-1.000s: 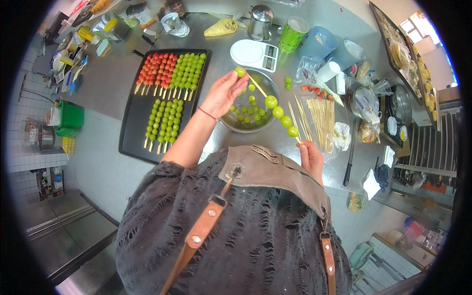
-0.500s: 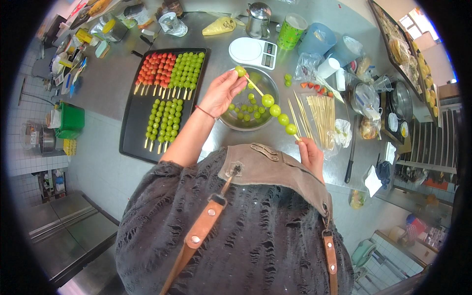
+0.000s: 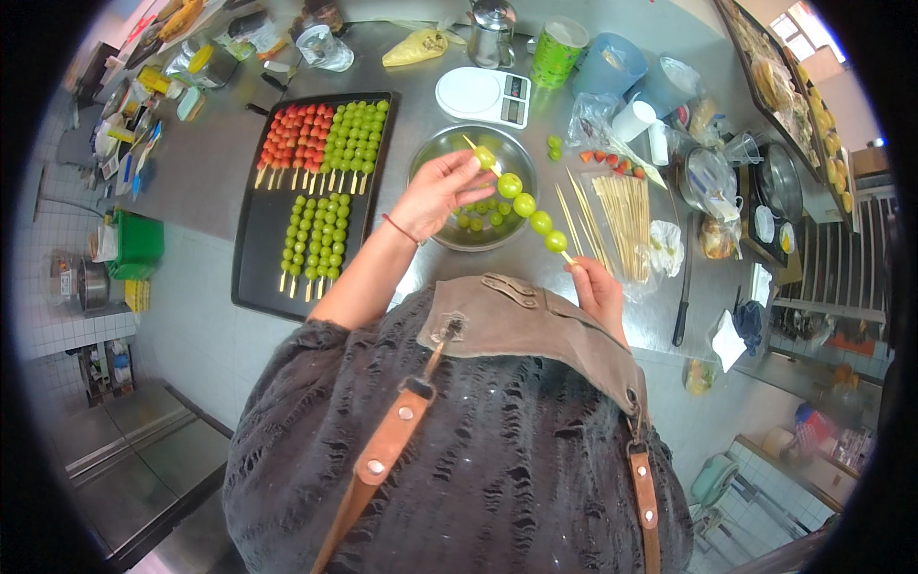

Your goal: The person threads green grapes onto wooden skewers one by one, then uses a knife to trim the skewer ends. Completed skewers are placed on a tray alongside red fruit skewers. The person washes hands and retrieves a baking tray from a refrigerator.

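Note:
My right hand (image 3: 598,289) grips the lower end of a wooden skewer threaded with several green grapes (image 3: 524,205). At the skewer's upper end, my left hand (image 3: 432,198) pinches one more grape (image 3: 485,157), and the pointed tip sticks out past it. A small gap separates this grape from those below. Under the skewer stands a round metal bowl (image 3: 435,153) with loose green grapes in it, partly hidden by my left hand. To the left lies a dark baking tray (image 3: 260,225) with rows of finished skewers, some red fruit (image 3: 298,137), others green grapes (image 3: 359,134).
Bare skewers (image 3: 623,225) lie in a bundle right of the bowl, near cut strawberries (image 3: 612,163). A white kitchen scale (image 3: 470,94) is behind the bowl. A long knife (image 3: 682,297) lies at the right. Cups (image 3: 559,53) and a metal pitcher (image 3: 492,33) line the back.
The top grape has slid down the skewer, closer to the other grapes, and the tip now shows above it. My left hand has moved slightly down and right.

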The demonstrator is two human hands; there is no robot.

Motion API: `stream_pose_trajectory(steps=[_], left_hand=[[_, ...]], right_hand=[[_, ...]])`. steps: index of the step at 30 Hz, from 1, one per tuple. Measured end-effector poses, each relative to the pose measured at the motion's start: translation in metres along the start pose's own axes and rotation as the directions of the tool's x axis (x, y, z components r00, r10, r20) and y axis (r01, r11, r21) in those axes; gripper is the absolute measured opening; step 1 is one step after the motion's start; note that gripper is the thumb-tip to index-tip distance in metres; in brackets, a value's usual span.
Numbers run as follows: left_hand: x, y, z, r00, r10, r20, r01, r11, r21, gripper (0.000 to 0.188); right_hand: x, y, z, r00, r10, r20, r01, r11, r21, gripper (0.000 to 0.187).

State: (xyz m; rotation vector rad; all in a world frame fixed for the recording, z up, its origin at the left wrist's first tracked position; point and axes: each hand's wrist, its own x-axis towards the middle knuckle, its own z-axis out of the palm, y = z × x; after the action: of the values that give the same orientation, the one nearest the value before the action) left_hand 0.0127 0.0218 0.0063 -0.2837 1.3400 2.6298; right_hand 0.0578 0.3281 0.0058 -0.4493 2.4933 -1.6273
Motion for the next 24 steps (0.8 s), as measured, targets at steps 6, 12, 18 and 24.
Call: stream_pose_trajectory(steps=[6,12,18,24], left_hand=[[-0.004,-0.010,0.009,0.997,-0.050,0.055,0.049,0.999,0.019,0.045],[0.002,-0.019,0.002,0.998,-0.056,-0.028,0.059,0.988,0.145,0.055],[0.032,-0.042,-0.071,0.955,0.147,-0.257,0.038,0.800,0.599,0.049],[0.049,-0.086,-0.131,0.978,0.198,-0.068,0.037,0.154,0.987,0.028]], right_hand=[[0.001,0.013,0.005,0.997,0.073,0.022,-0.075,0.993,0.091,0.021],[0.001,0.030,0.012,0.927,0.295,0.231,-0.371,0.810,0.454,0.020],[0.001,0.046,0.015,0.883,0.421,0.209,-0.450,0.628,0.635,0.020],[0.004,0.053,0.011,0.854,0.507,0.119,-0.451,0.606,0.655,0.020]])
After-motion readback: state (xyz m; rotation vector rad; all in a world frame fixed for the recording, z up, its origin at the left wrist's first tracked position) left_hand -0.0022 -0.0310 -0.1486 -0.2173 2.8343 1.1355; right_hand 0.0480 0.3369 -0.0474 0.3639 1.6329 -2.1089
